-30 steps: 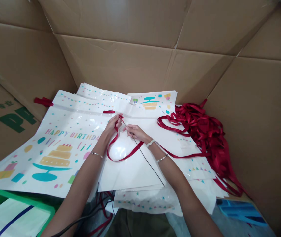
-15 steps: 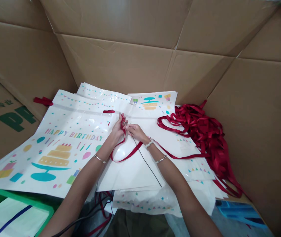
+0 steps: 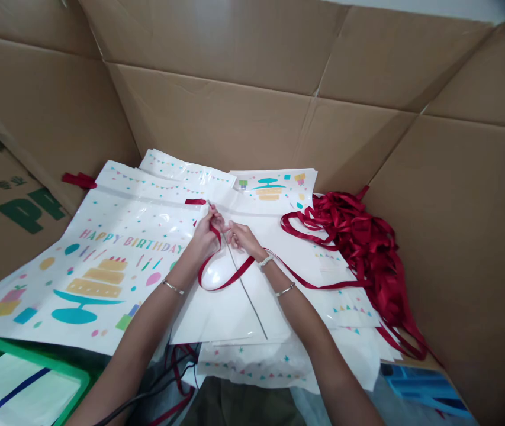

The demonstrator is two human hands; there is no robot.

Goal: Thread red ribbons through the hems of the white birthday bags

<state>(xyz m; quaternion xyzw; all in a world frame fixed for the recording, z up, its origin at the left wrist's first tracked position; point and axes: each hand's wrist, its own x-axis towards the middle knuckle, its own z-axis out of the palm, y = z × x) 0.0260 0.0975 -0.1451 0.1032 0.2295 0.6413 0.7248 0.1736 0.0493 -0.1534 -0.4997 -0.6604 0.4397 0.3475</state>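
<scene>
My left hand (image 3: 209,229) is closed around a thin dark rod (image 3: 248,293) and a red ribbon (image 3: 230,285). The rod's upper tip pokes out above the fingers, and its long end slants down to the right over a white printed sheet (image 3: 208,322). Beside it my right hand (image 3: 242,238) has curled fingers close to the left fingertips; whatever they grip is too small to make out. From the left hand the ribbon loops down, passes under the right wrist and runs to a tangled heap of red ribbon (image 3: 367,248) at the right.
Birthday-printed sheets (image 3: 114,236) lie in a stack at the left, with a red ribbon end (image 3: 79,180) sticking out. Cardboard walls (image 3: 216,112) rise behind and on both sides. A green crate (image 3: 84,378) stands at lower left; black cables (image 3: 145,393) hang near my lap.
My right hand has come slightly away from the left fingers. The rod has swung to a steeper slant, its lower end moving left. The view has shifted a little.
</scene>
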